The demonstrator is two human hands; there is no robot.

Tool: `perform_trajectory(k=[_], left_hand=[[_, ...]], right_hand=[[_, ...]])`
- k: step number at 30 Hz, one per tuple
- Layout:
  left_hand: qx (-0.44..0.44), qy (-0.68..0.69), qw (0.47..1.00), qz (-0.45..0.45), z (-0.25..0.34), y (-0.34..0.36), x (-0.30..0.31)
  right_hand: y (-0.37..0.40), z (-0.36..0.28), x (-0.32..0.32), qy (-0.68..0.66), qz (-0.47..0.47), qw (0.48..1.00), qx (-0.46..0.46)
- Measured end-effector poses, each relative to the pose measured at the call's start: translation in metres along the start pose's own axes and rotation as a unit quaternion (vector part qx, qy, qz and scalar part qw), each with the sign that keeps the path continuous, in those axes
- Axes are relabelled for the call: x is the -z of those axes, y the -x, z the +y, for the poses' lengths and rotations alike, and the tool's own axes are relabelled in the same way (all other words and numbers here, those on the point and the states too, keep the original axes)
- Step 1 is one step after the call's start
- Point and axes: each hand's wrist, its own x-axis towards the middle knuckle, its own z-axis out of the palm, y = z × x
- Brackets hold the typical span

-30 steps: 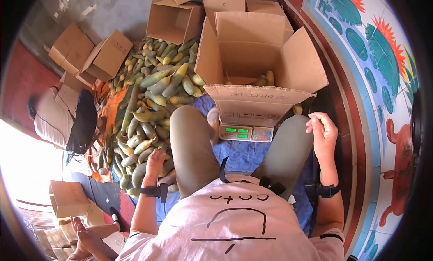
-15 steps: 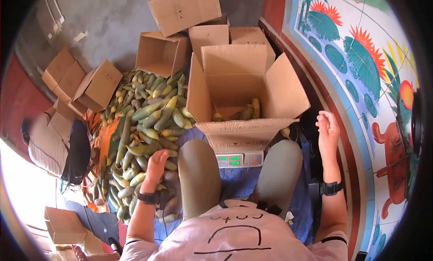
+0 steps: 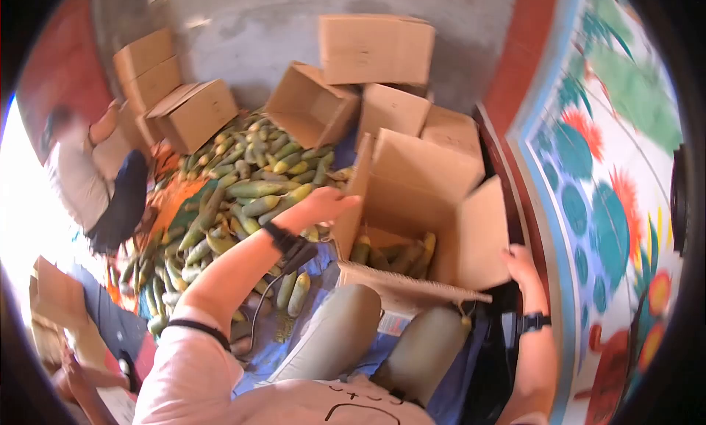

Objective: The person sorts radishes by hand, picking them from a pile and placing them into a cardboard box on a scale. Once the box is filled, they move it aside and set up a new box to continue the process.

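An open cardboard carton (image 3: 415,160) stands in front of my knees, with several green and yellow cucumber-like vegetables (image 3: 404,258) on its bottom. My left hand (image 3: 320,206) is at the carton's left flap, its fingers closed at the flap's edge. On the other side, my right hand (image 3: 521,267) pinches the edge of the right flap. The carton hides part of the scale (image 3: 393,324) below it. A large heap of the same vegetables (image 3: 257,190) lies to the left of the carton.
More cartons (image 3: 376,50) are stacked behind, and others (image 3: 195,116) lie at the back left. A person (image 3: 81,175) sits at the left. Another person's hands (image 3: 73,373) show at the bottom left. A painted tile wall (image 3: 581,204) runs along the right.
Both hands have moved from beside my knees to the carton's side flaps. The view has shifted, and the carton now appears lower and tilted, with more of its vegetables visible.
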Motion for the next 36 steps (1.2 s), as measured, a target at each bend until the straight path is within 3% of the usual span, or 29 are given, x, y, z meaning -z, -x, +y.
perform_trajectory(k=[3, 5, 7, 11, 13, 15, 17, 20, 24, 27, 28, 29, 30, 32, 33, 34, 35, 36], left_hand=[[-0.039, -0.028, 0.999, 0.007, -0.007, -0.038, 0.002], [0.006, -0.031, 0.999, -0.043, 0.009, -0.044, 0.009], [0.043, -0.052, 0.994, -0.088, 0.019, -0.052, 0.007], [0.046, 0.001, 0.993, -0.108, 0.021, -0.058, 0.002], [-0.050, -0.213, 0.957, -0.192, 0.020, -0.068, 0.000], [-0.045, -0.232, 0.952, -0.195, 0.002, -0.081, -0.011], [0.005, -0.075, 0.991, -0.112, 0.008, -0.054, -0.001], [-0.004, -0.063, 0.993, -0.102, -0.008, -0.051, -0.004], [-0.092, -0.193, 0.968, -0.131, -0.013, -0.030, -0.001], [-0.017, -0.108, 0.989, -0.100, -0.012, 0.018, 0.004], [-0.067, -0.235, 0.964, -0.108, -0.022, 0.034, 0.012], [-0.118, -0.358, 0.919, -0.117, -0.033, 0.050, 0.019], [-0.117, -0.358, 0.918, -0.125, -0.046, 0.068, 0.027], [-0.291, -0.584, 0.756, 0.048, -0.079, 0.103, 0.053], [-0.220, -0.456, 0.862, 0.008, -0.097, 0.116, 0.069], [-0.328, -0.458, 0.820, 0.095, -0.119, 0.134, 0.090], [-0.146, -0.232, 0.957, 0.093, -0.083, 0.191, 0.109], [-0.187, -0.162, 0.962, 0.112, -0.086, 0.222, 0.126]], right_hand=[[-0.019, -0.009, 0.003, -0.031, -0.070, 0.995, -0.056], [-0.026, -0.026, 0.001, -0.065, -0.102, 0.986, -0.111], [-0.023, -0.044, -0.007, -0.029, -0.066, 0.993, -0.098], [-0.038, -0.043, -0.014, -0.049, -0.120, 0.988, -0.088], [-0.032, -0.051, -0.014, -0.034, -0.098, 0.989, -0.101], [-0.029, -0.044, -0.014, -0.049, -0.101, 0.989, -0.095], [-0.027, -0.033, -0.013, -0.064, -0.103, 0.989, -0.082], [-0.025, -0.008, -0.017, -0.114, -0.032, 0.990, -0.075], [-0.012, -0.018, -0.017, -0.102, -0.042, 0.993, -0.046], [-0.005, -0.045, -0.022, 0.016, -0.026, 0.999, 0.026], [-0.007, -0.048, -0.024, 0.029, -0.005, 0.996, 0.086], [0.015, -0.097, -0.019, 0.069, -0.012, 0.994, 0.088], [0.027, -0.125, -0.017, 0.106, 0.019, 0.984, 0.144], [0.023, -0.154, -0.017, 0.022, -0.006, 0.983, 0.182], [0.017, -0.174, -0.017, 0.053, -0.021, 0.977, 0.208], [0.027, -0.208, -0.021, -0.006, -0.064, 0.976, 0.207], [0.009, -0.218, -0.029, 0.012, -0.067, 0.964, 0.257], [0.015, -0.248, -0.040, -0.012, -0.054, 0.942, 0.331]])
